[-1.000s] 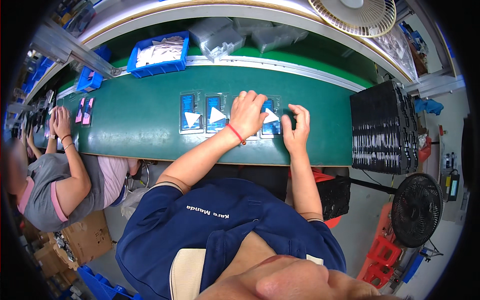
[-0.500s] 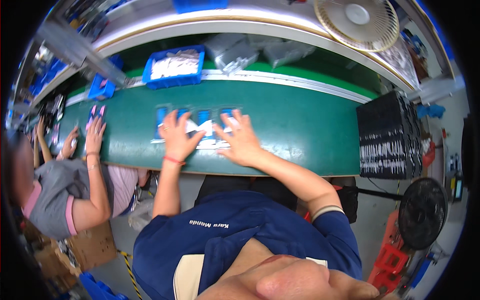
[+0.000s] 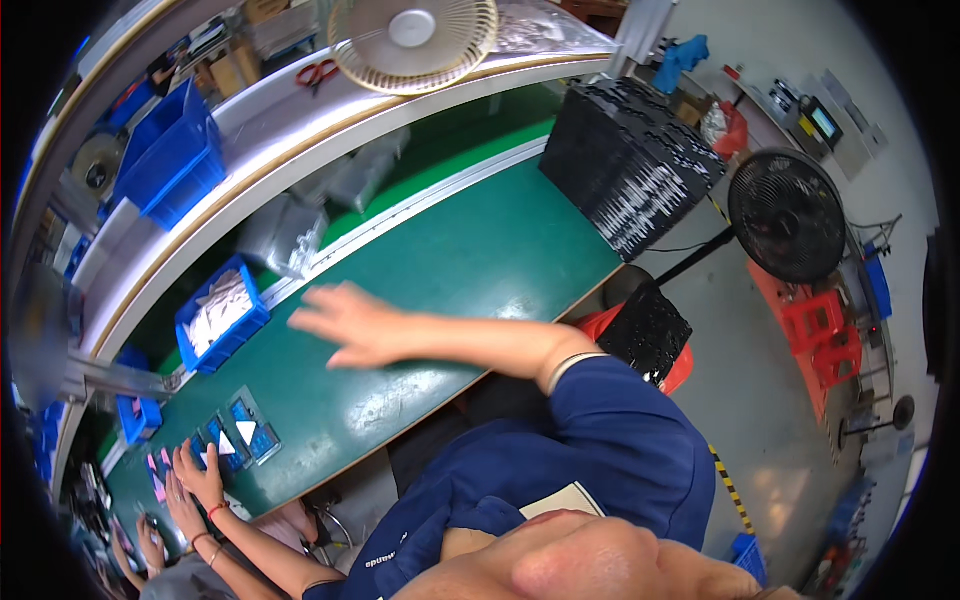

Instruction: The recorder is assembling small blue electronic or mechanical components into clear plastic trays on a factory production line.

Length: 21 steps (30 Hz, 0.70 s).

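My left hand (image 3: 203, 479) reaches to the lower left with its fingers spread, a red band round the wrist. Its fingertips are at a row of flat blue pieces (image 3: 262, 441) in clear plastic on the green bench; whether it presses on them I cannot tell. White triangular pieces (image 3: 246, 432) lie on top of some of them. Stretched out over the bench, my right hand (image 3: 352, 325) is open, slightly blurred and holds nothing. A co-worker's hand (image 3: 184, 512) is right beside my left hand, close to pink strips (image 3: 157, 476).
A blue bin (image 3: 258, 318) of white pieces stands at the bench's back edge, with clear plastic packs (image 3: 285, 235) beside it. Tall stacked black trays (image 3: 625, 165) occupy the far right end. A shelf above carries a fan (image 3: 412, 30), scissors (image 3: 317, 75) and a blue crate (image 3: 175, 155).
The view has turned right. My right hand has left the blue pieces and swung out over the bench. The blue pieces now lie farther left, nearer the co-worker, with my left hand at them.
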### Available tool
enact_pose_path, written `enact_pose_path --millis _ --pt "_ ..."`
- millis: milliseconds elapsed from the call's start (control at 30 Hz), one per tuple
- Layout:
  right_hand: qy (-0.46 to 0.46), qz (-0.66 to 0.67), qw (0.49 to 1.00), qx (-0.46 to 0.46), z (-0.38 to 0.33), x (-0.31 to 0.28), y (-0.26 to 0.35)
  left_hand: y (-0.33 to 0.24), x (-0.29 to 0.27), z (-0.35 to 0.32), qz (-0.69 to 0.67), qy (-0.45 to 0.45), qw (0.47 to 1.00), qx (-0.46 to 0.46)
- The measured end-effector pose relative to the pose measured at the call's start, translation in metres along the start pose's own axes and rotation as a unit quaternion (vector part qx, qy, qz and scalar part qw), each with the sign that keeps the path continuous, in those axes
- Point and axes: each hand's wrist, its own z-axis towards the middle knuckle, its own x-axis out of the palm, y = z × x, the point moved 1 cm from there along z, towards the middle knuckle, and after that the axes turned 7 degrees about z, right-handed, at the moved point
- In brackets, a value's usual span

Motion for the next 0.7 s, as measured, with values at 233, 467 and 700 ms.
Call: enact_pose_path --millis 233,467,700 --pt "-0.216 -0.477 0.820 0.233 -0.162 -0.281 -0.019 -0.207 -0.037 0.019 -0.167 -0.014 0.946 0.277" --pt "-0.149 -0.348 0.794 0.475 -0.233 -0.372 -0.017 -0.406 -0.012 -0.001 -0.273 0.072 0.778 0.562" --pt "-0.182 -0.336 0.809 0.446 -0.229 -0.388 0.003 -0.413 0.004 -0.017 -0.295 0.093 0.793 0.525"
